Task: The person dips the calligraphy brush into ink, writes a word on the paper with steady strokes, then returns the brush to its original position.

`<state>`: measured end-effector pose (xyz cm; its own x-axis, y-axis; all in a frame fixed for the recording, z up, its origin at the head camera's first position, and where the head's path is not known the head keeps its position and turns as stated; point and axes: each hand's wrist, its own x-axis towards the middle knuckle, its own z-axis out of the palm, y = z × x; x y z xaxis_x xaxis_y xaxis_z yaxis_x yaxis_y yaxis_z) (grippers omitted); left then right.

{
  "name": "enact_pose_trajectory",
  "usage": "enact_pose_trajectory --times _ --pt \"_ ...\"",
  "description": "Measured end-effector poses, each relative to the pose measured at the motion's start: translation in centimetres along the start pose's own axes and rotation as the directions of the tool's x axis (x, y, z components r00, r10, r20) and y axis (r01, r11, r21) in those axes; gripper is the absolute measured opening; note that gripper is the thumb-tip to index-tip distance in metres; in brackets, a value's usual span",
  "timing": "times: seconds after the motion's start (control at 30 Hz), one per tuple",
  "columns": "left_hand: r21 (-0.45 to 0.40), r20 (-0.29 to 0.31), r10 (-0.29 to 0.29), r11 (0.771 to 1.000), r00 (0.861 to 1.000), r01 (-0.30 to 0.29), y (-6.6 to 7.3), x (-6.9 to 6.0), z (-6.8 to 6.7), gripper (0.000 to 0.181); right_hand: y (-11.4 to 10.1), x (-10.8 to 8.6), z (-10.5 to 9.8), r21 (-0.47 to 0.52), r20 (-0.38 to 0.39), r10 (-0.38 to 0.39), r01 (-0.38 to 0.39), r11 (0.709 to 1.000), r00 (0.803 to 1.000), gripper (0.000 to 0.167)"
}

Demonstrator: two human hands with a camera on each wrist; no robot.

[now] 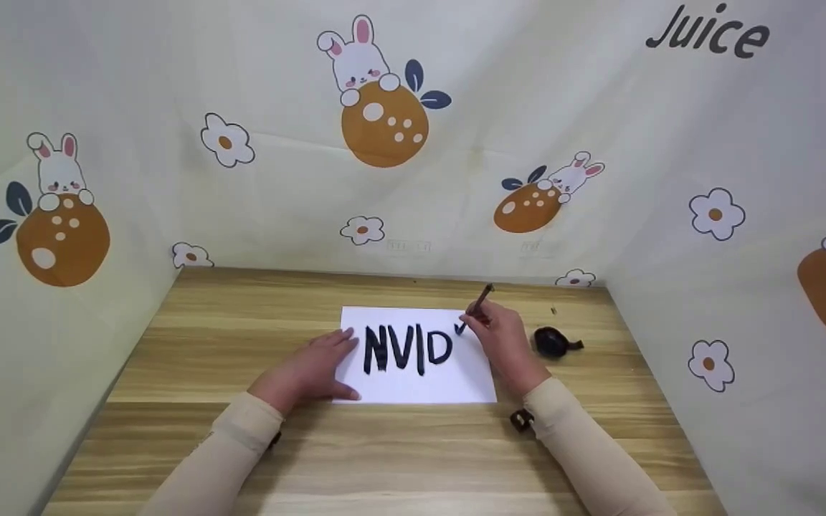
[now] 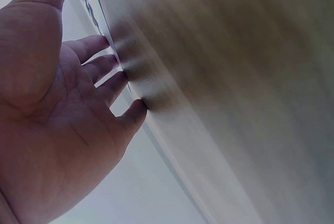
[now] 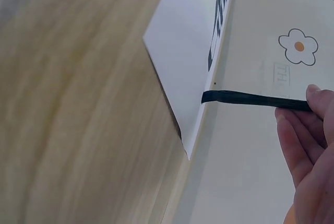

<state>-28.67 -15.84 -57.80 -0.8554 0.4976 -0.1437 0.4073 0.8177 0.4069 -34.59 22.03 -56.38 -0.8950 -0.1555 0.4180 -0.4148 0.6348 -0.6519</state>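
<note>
A white sheet of paper lies on the wooden table with the black brushed letters "NVID" on it. My right hand pinches a dark paintbrush between thumb and fingers. The brush's black flat tip is at the paper just right of the D; whether it touches is hard to tell. On the sheet's left edge rests my left hand, fingers spread and holding nothing. The left wrist view shows its fingertips against the surface.
A small round black dish with a short handle sits right of my right hand. Black devices are at both wrists. Fabric printed with rabbits and flowers encloses the table at the back and sides.
</note>
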Motion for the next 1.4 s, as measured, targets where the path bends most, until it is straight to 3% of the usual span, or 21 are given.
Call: enact_pose_trajectory --times 0.27,0.63,1.4 --pt "-0.005 -0.004 0.002 1.0 1.0 -0.002 -0.1 0.0 0.0 0.111 -0.3 -0.1 -0.2 0.046 0.02 0.046 -0.047 0.998 0.999 0.007" --pt "-0.002 -0.008 -0.004 1.0 1.0 0.004 0.4 -0.3 -0.2 0.109 -0.6 -0.4 -0.4 0.091 0.046 0.053 -0.057 0.994 0.998 0.006" --pt "0.007 -0.008 -0.002 1.0 1.0 0.002 -0.1 0.0 0.1 0.113 -1.1 -1.5 -1.0 0.066 0.078 0.029 -0.034 0.997 0.997 0.008"
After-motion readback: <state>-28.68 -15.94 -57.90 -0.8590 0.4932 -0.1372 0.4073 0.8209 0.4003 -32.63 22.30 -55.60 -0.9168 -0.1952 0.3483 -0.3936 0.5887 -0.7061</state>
